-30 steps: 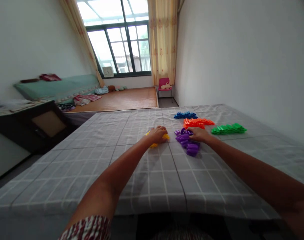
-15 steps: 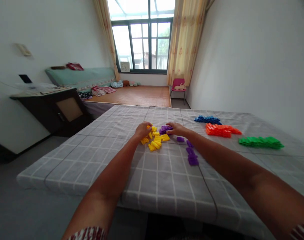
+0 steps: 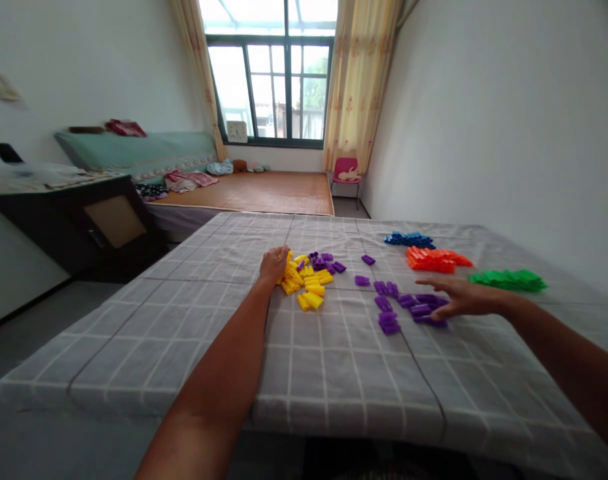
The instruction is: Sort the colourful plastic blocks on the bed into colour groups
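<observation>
My left hand (image 3: 274,265) curls its fingers against the left edge of a pile of yellow plastic pieces (image 3: 314,289), which look like short joined tubes; its fingertips are partly hidden. Purple plastic pieces (image 3: 321,263) of the same form lie against the right side of that pile. Over to the right, my right hand (image 3: 454,297) has its thumb and fingers spread above a group of purple pieces (image 3: 421,309) on the cloth. More purple pieces (image 3: 384,303) lie scattered between the two hands.
Blue pieces (image 3: 410,239), orange pieces (image 3: 437,260) and green pieces (image 3: 509,280) form rows at the right of the table with its grey checked cloth (image 3: 184,320). Beyond the table are a bed (image 3: 254,190) and a pink chair (image 3: 346,169); a dark cabinet (image 3: 114,217) stands left.
My right hand has moved right and nearer from beside the yellow pile, and purple pieces now lie under it. My left hand stays by the yellow pieces. The view has turned slightly right.
</observation>
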Demonstrator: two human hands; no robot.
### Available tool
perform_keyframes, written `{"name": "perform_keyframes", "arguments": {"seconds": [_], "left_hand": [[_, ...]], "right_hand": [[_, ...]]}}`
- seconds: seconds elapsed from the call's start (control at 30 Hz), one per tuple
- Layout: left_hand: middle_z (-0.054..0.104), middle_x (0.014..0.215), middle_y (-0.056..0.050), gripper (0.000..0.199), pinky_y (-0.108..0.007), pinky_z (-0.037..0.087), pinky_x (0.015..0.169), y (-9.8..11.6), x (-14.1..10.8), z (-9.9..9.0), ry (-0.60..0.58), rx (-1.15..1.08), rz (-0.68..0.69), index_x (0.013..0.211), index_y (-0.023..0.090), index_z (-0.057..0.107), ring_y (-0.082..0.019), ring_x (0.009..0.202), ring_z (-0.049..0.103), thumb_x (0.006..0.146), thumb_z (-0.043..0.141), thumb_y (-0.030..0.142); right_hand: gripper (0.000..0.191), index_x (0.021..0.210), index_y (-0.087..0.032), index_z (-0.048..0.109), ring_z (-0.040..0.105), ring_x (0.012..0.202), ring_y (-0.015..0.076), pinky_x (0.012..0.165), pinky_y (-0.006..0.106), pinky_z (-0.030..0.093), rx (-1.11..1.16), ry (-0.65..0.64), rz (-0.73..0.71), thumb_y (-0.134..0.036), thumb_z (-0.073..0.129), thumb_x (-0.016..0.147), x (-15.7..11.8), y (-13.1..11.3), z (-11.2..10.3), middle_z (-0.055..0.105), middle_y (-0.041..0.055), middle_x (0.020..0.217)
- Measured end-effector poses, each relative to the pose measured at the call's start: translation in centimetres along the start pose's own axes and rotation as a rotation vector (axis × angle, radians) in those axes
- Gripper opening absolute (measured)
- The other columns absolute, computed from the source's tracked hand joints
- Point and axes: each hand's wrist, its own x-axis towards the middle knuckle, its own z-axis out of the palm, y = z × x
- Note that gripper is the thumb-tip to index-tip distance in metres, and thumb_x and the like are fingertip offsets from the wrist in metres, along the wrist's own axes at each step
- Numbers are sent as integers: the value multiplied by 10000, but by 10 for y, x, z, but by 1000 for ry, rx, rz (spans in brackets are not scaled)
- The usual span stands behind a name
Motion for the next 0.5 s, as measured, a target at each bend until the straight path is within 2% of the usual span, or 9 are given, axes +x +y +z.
{"name": "perform_keyframes", "arguments": {"seconds": [0.07, 0.17, 0.33, 0.5], "left_hand": [[733, 1005, -64, 407, -303, 451, 923, 4, -1, 1, -22, 56, 56, 922, 195, 730, -189, 1014, 630, 929, 361, 368], [728, 1031, -56, 391, -301, 442, 947, 9, -4, 1, -49, 85, 93, 909, 209, 724, -179, 1032, 625, 934, 357, 342], [723, 1033, -49, 390, -294, 445, 964, 9, -8, -4, -43, 26, 84, 916, 201, 720, -171, 1055, 618, 938, 358, 346], [710, 1072, -60, 374, -322, 428, 1013, 6, -12, -10, -67, -3, 106, 945, 201, 716, -173, 1090, 606, 939, 378, 363]], "right_hand": [[932, 1398, -262, 503, 501, 1254, 369, 1043, 472, 425, -30, -15, 13, -546, 775, 553, -13, 5, 10, 511, 124, 1409], [972, 1393, -243, 507, 459, 1291, 371, 1091, 474, 366, -45, 19, -16, -495, 810, 505, -2, -14, 23, 514, 123, 1405], [826, 1348, -224, 539, 503, 1254, 326, 1064, 434, 393, 42, 98, -164, -503, 767, 605, 75, -81, 32, 532, 117, 1385], [660, 1243, -230, 612, 553, 1191, 296, 1031, 421, 414, 70, 197, -326, -368, 787, 622, 156, -154, 42, 607, 96, 1288]]}}
